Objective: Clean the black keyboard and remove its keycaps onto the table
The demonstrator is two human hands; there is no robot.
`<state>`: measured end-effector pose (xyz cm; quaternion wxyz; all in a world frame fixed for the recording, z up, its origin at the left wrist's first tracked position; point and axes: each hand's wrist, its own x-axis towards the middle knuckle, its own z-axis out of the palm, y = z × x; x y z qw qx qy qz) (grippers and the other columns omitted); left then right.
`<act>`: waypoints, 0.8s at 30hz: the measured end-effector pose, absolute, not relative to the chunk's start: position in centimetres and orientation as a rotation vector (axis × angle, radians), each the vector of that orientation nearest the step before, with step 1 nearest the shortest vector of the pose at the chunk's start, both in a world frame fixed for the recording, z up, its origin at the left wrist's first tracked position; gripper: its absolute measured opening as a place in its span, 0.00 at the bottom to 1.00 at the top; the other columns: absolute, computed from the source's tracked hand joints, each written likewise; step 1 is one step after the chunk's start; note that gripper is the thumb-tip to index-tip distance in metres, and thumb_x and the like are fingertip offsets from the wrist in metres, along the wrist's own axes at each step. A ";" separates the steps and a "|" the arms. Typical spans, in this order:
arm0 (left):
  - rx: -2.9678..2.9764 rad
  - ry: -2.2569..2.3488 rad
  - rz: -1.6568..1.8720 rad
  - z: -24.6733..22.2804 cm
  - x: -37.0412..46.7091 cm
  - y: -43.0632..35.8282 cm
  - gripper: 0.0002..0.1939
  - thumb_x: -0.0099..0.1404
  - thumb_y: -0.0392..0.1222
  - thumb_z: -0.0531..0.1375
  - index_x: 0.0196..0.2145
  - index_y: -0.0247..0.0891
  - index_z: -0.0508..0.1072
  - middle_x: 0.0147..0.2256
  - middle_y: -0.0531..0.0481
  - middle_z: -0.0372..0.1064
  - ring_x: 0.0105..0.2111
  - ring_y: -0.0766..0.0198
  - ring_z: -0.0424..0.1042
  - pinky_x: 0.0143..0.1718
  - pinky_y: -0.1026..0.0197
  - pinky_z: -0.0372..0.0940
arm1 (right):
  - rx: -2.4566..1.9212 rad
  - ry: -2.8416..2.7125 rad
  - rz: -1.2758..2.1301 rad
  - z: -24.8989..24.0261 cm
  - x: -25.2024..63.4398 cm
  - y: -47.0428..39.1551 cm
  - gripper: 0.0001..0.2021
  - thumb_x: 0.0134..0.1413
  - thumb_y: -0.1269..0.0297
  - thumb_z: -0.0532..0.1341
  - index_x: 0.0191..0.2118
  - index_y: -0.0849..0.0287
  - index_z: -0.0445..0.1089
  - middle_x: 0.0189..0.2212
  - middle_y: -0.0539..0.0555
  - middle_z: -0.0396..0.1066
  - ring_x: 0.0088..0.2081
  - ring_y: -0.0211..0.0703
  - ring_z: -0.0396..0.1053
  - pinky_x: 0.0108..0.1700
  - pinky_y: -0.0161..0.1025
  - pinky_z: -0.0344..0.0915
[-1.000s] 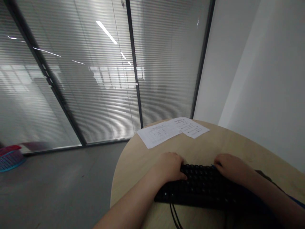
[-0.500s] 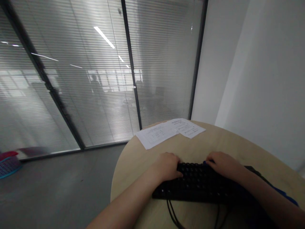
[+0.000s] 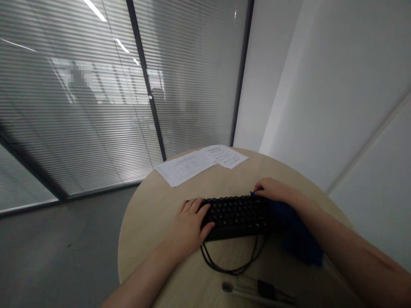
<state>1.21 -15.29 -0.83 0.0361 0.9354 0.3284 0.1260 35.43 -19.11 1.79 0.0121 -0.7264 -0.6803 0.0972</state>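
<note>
A black keyboard (image 3: 234, 211) lies on the round wooden table (image 3: 144, 209), its cable looping out along the near side. My left hand (image 3: 189, 226) grips its left end, the thumb at the near edge and the fingers over the far corner and end keys. At the far right corner, my right hand (image 3: 271, 188) pinches a dark blue cloth (image 3: 300, 239). The cloth drapes over the keyboard's right end and hangs toward me, hiding the keys there; my right forearm partly covers it.
Printed sheets of paper (image 3: 186, 167) lie overlapping at the table's far edge. Closer to me are a thin-handled brush (image 3: 227, 287) and a small black object (image 3: 266, 289), both dim. Beyond stand a glass partition with blinds (image 3: 192, 85) and a white wall (image 3: 321, 85).
The view has swung right and down, bringing the brush into sight. My left hand's fingers are more spread on the keyboard's end. More of the blue cloth shows under my right arm.
</note>
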 end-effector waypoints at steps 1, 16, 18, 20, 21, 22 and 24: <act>2.883 0.989 0.401 -0.9 1.3 -15.4 0.25 0.70 0.50 0.58 0.61 0.39 0.70 0.63 0.40 0.63 0.62 0.45 0.61 0.66 0.41 0.53 | -2.260 -2.112 0.298 1.9 35.7 -19.3 0.13 0.57 0.69 0.60 0.42 0.60 0.82 0.42 0.58 0.81 0.44 0.50 0.77 0.47 0.39 0.67; 2.946 0.651 0.506 -1.5 1.7 -16.1 0.24 0.65 0.50 0.63 0.57 0.40 0.73 0.55 0.41 0.70 0.56 0.44 0.66 0.60 0.38 0.59 | -1.985 -2.277 0.477 1.8 28.6 -14.0 0.12 0.53 0.71 0.62 0.40 0.58 0.83 0.39 0.56 0.82 0.39 0.46 0.77 0.41 0.36 0.67; 2.944 0.656 0.500 -1.5 1.7 -16.2 0.24 0.65 0.51 0.63 0.56 0.41 0.73 0.55 0.41 0.71 0.56 0.44 0.66 0.60 0.38 0.60 | -1.952 -2.301 0.494 1.5 27.6 -13.4 0.13 0.54 0.71 0.62 0.41 0.58 0.83 0.39 0.56 0.82 0.39 0.46 0.78 0.41 0.35 0.66; 2.940 0.664 0.501 -1.6 1.7 -16.3 0.25 0.64 0.51 0.63 0.56 0.41 0.73 0.54 0.41 0.71 0.55 0.44 0.66 0.59 0.39 0.60 | -1.924 -2.310 0.495 1.4 26.8 -13.1 0.13 0.54 0.71 0.61 0.41 0.58 0.83 0.39 0.56 0.82 0.40 0.46 0.78 0.41 0.36 0.66; 2.937 0.670 0.503 -1.6 1.7 -16.3 0.25 0.64 0.52 0.63 0.56 0.41 0.73 0.54 0.41 0.71 0.55 0.44 0.66 0.59 0.39 0.60 | -1.915 -2.309 0.488 1.3 26.5 -13.1 0.13 0.54 0.71 0.61 0.41 0.58 0.83 0.39 0.56 0.82 0.40 0.47 0.78 0.41 0.36 0.67; 2.934 0.676 0.504 -1.7 1.6 -16.3 0.25 0.64 0.52 0.63 0.57 0.41 0.72 0.53 0.42 0.71 0.55 0.44 0.66 0.59 0.39 0.60 | -1.907 -2.307 0.479 1.2 26.2 -13.1 0.13 0.55 0.71 0.61 0.41 0.57 0.83 0.40 0.56 0.82 0.40 0.47 0.78 0.42 0.36 0.67; 2.927 0.685 0.511 -1.9 1.6 -16.4 0.27 0.63 0.52 0.64 0.58 0.42 0.71 0.53 0.42 0.71 0.54 0.45 0.66 0.59 0.39 0.59 | -1.896 -2.296 0.454 1.0 26.0 -13.3 0.13 0.55 0.71 0.60 0.41 0.57 0.83 0.40 0.56 0.82 0.42 0.48 0.77 0.44 0.37 0.67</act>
